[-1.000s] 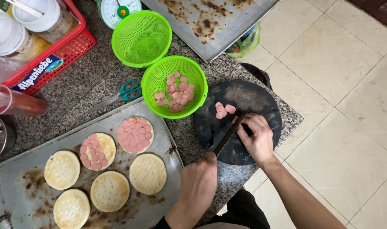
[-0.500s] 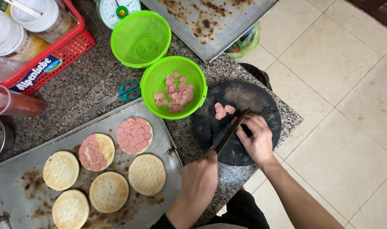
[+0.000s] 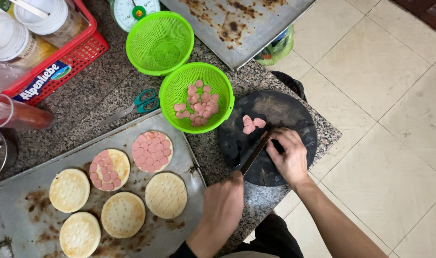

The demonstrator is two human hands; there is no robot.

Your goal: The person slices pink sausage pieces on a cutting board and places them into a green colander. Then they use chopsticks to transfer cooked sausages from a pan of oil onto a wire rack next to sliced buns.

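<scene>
Little has been shifted since the earlier frames: the knife is held at much the same slant across the round dark cutting board, the right hand is kept at the blade's far end, and only the view itself has been nudged slightly.

Slicing of sausage appears to be the step in hand. The knife handle is enclosed by the left hand, whose fingers are curled shut around it; the handle itself is hidden by the hand. The right hand's fingers are bent down and closed over something at the blade's tip; what is pinned there cannot be made out, though it is judged to be the uncut sausage end. A few pink sausage slices lie loose on the board, just beyond those fingers and apart from the blade. More slices are gathered in the nearer green plastic basket, which overlaps the board's left edge; a second green basket stands empty behind it.

For the next cut, the blade would have to be brought down just beside the right fingertips, so the fingers would need to be kept tucked back.

On the metal baking tray to the left, six round bread bases are laid out; two are covered with slices, the topped base nearest the basket fully. Scissors rest on the granite counter.
</scene>
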